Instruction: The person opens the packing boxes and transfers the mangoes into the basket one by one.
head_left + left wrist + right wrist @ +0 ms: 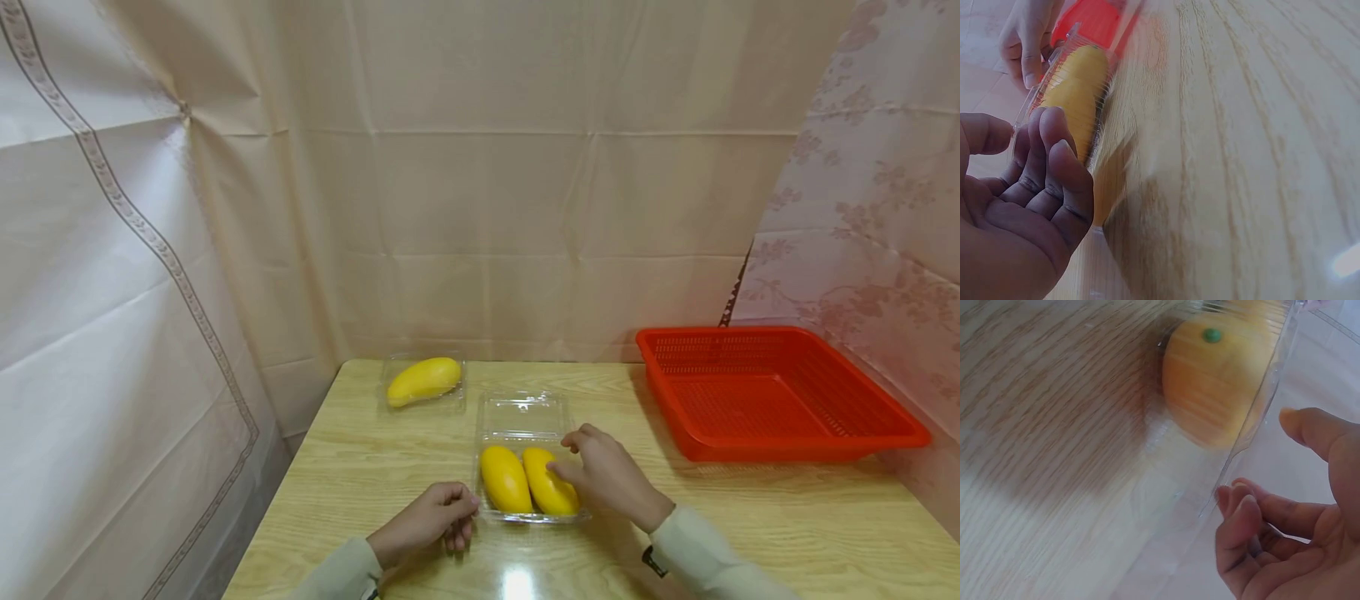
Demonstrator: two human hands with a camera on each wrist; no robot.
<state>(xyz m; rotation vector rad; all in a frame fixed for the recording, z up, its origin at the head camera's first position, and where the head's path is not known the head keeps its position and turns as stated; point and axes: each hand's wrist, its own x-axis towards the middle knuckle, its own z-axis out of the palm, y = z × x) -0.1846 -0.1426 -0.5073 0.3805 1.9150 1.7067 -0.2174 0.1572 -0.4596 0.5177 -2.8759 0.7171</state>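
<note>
Two yellow mangoes, the left one point(506, 479) and the right one point(551, 482), lie side by side in a clear plastic clamshell box point(532, 517). Its lid point(522, 415) is folded back, away from me. At the front left corner, my left hand point(441, 515) pinches the rim between thumb and forefinger; the other fingers curl loosely. My right hand point(611, 477) is over the box's right side, thumb spread from bent fingers, holding nothing. In the right wrist view, a green stem spot point(1212, 335) shows on a mango through the plastic wall, near those fingertips.
Another clear box point(393, 404) with one yellow mango point(424, 381) sits at the table's back left. A red plastic basket point(787, 451) stands at the right. Cloth curtains point(480, 192) hang behind and beside the wooden table point(360, 467).
</note>
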